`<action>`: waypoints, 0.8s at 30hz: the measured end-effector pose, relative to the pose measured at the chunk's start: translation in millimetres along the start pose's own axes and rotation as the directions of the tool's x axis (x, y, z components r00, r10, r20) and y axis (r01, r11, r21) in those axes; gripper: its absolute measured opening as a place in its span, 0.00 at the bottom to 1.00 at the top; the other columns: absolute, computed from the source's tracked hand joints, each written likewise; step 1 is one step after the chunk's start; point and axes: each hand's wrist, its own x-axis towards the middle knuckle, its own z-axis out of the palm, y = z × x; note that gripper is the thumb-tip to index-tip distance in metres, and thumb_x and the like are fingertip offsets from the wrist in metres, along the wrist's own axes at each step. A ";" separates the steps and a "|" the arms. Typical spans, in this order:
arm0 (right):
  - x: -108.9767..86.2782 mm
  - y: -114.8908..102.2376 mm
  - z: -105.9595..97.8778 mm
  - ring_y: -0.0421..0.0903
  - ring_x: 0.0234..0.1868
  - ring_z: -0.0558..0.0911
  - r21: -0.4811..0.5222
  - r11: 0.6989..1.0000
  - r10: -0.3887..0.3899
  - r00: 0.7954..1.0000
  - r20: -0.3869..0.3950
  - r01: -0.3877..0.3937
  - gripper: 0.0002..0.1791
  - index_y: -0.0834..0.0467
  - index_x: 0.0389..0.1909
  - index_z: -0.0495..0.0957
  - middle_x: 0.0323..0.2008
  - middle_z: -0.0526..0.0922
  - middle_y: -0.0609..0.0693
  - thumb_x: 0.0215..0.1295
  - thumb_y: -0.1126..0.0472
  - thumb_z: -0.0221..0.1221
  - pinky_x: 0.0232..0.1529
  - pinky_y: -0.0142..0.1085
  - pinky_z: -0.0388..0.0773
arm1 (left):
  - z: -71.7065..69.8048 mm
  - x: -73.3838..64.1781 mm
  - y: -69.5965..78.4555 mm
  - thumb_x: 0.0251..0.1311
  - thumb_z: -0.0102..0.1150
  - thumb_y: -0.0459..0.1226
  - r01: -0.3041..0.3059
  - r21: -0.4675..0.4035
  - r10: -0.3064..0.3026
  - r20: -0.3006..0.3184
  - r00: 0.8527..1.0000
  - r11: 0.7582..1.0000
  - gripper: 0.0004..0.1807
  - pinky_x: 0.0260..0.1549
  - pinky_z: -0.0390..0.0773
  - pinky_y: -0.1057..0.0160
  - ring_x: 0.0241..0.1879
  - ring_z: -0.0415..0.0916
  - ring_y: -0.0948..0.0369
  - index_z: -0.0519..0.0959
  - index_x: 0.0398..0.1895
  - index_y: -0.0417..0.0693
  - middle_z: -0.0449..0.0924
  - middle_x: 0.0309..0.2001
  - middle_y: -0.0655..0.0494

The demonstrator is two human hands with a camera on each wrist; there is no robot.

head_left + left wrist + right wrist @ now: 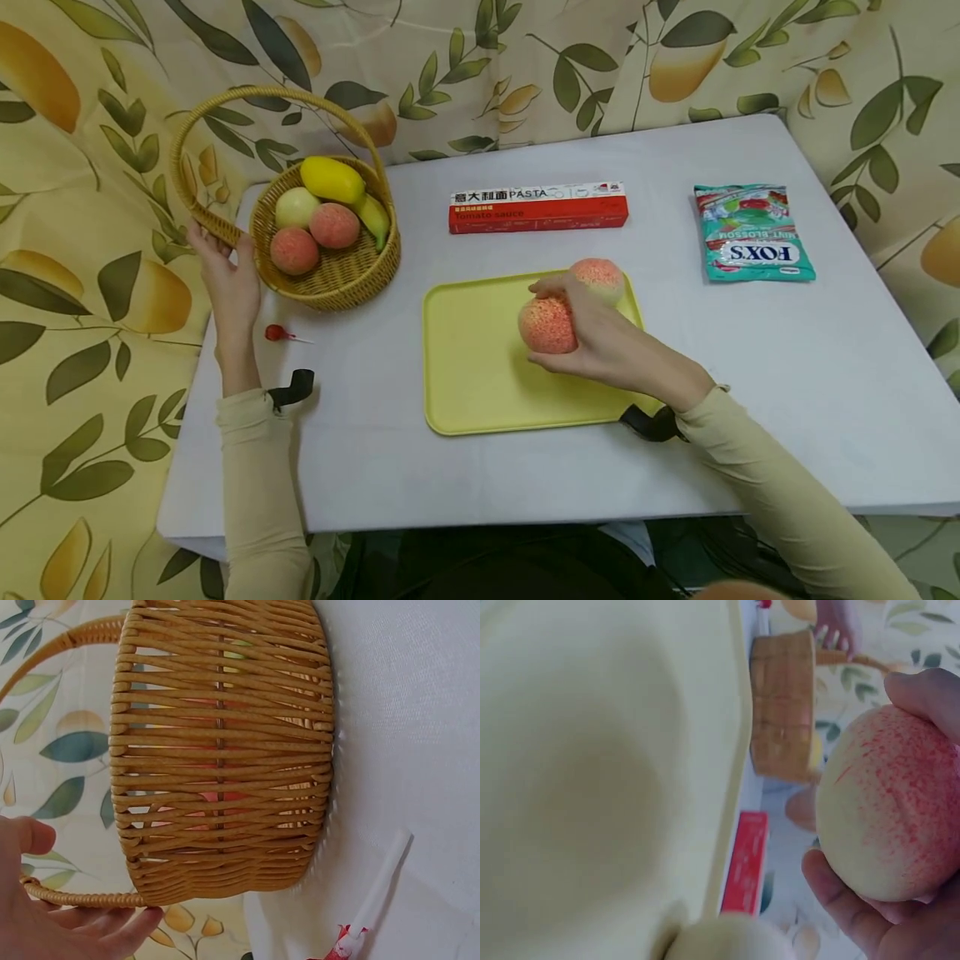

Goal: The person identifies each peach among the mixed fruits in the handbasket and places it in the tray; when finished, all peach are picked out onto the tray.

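Head view | right hand (600, 337) grasps pink-speckled peach (547, 326) | upper-left: left hand (234, 287) holds tan wicker basket (375, 282) | likely mid-transfer, gentle placing next

The person's left arm (258, 492) runs nearly straight from the near side towards the far left, sleeved to the wrist (238, 375). The left hand (234, 279) reaches away, thumb (244, 250) apart on the right, fingers (139, 928) bent in a hold. The right arm (787, 492) slants in from the near right; the right hand (607, 337) grips near mid-scene, thumb (555, 362) on the near side, forefinger (551, 286) arched on the far.
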 end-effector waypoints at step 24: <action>-69.7 42.9 -17.7 0.49 0.53 0.79 -0.104 0.948 0.303 0.953 0.008 -0.301 0.33 0.50 0.66 0.70 0.58 0.75 0.50 0.66 0.41 0.66 0.52 0.51 0.79 | 4.0 -0.9 3.7 0.76 0.46 0.39 0.017 -0.003 -0.017 -0.018 1.000 1.000 0.39 0.66 0.66 0.63 0.68 0.67 0.59 0.41 0.82 0.54 0.59 0.80 0.52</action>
